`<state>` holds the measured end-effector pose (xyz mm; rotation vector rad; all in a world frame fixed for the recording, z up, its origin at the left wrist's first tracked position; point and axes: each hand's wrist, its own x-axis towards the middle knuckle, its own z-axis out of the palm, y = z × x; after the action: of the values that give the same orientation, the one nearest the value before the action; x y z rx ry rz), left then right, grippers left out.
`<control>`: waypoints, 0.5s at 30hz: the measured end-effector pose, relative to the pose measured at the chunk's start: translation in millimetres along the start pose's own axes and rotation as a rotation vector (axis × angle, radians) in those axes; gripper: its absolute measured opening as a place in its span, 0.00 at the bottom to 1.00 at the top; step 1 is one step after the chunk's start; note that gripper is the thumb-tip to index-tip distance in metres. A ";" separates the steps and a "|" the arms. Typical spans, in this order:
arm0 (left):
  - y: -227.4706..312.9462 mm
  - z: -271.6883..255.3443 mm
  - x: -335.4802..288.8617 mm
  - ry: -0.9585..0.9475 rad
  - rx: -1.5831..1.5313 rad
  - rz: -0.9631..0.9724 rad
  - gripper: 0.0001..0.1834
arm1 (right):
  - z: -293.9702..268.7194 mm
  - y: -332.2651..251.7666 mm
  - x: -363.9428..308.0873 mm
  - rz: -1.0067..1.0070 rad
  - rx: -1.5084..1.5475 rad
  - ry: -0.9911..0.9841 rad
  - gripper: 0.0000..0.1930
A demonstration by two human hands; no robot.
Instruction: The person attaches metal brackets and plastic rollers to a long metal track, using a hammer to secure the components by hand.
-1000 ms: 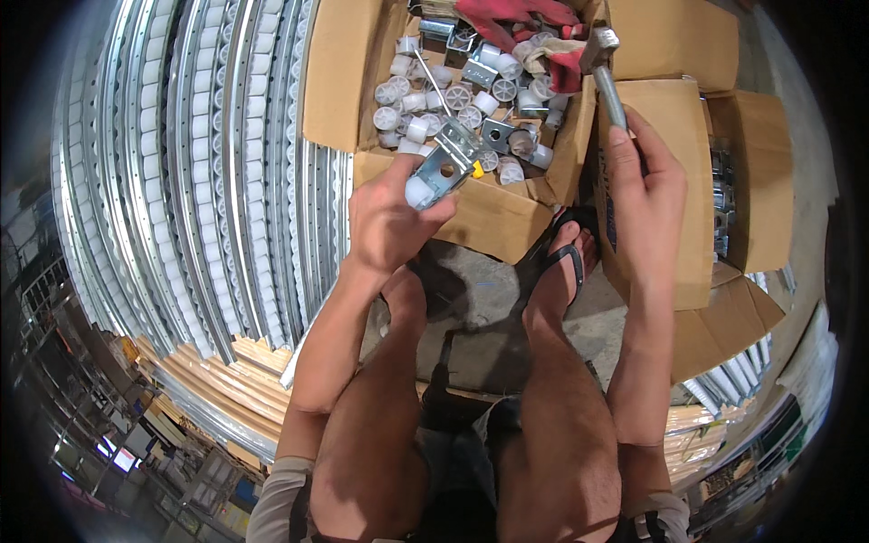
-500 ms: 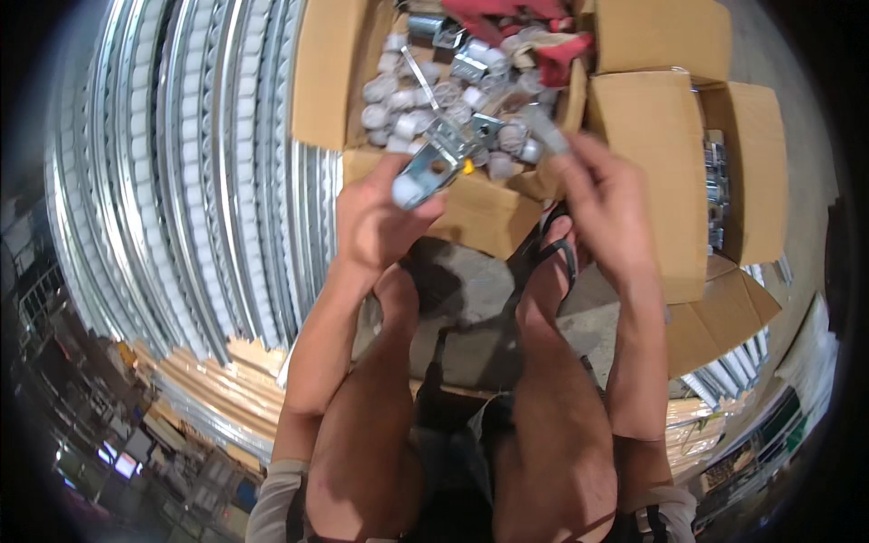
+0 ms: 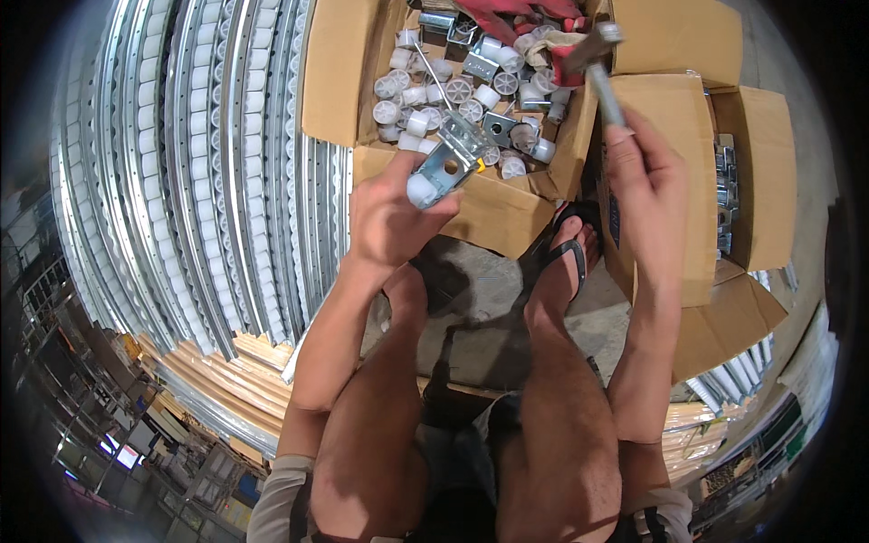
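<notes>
My left hand (image 3: 398, 213) is closed on a silver metal bracket (image 3: 453, 161), above the near flap of an open cardboard box. A white plastic roller (image 3: 421, 190) sits at the bracket's near end, by my thumb. A small yellow piece (image 3: 481, 165) shows at its right edge, and a thin metal strip or rod (image 3: 432, 77) stretches away from its far end. In my right hand (image 3: 647, 181) is a hammer (image 3: 605, 95), gripped by its handle. Its head is raised over the box's right edge, apart from the bracket.
The open box (image 3: 457, 217) holds white rollers (image 3: 459, 90), metal brackets and a red glove (image 3: 493, 18). Another box (image 3: 765, 181) on the right contains metal parts (image 3: 724, 195). Roller tracks (image 3: 190, 163) are stacked at the left. My feet (image 3: 572, 258) are on the floor below.
My right hand has swung the hammer up and to the right, away from the bracket. My left hand keeps its hold on the bracket, nearly in the same place.
</notes>
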<state>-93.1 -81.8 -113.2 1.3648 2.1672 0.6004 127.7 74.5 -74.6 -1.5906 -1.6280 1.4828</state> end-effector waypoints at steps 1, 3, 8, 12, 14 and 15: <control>3.3 0.9 2.7 -0.005 -0.001 0.003 0.25 | 0.6 1.0 -2.5 -0.016 -0.148 -0.047 0.16; -0.1 2.2 3.3 0.004 -0.011 -0.002 0.25 | 8.6 2.3 -11.0 -0.045 -0.444 -0.140 0.15; 1.7 1.0 4.9 0.017 0.046 0.033 0.25 | 7.7 15.0 -9.2 -0.034 0.035 -0.070 0.16; -4.1 4.8 -0.9 0.018 0.011 0.028 0.26 | 19.6 0.4 -17.8 -0.144 -0.517 -0.397 0.17; -1.5 2.6 -2.2 0.048 -0.023 0.045 0.25 | 13.3 12.4 -17.7 -0.149 -0.311 -0.242 0.17; 1.9 1.2 -0.1 0.062 -0.039 0.058 0.25 | 6.3 18.2 -15.4 -0.152 -0.205 -0.160 0.17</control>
<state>-91.0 -81.0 -113.0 1.4100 2.1589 0.7126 134.4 54.2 -87.0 -1.4429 -1.9999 1.4342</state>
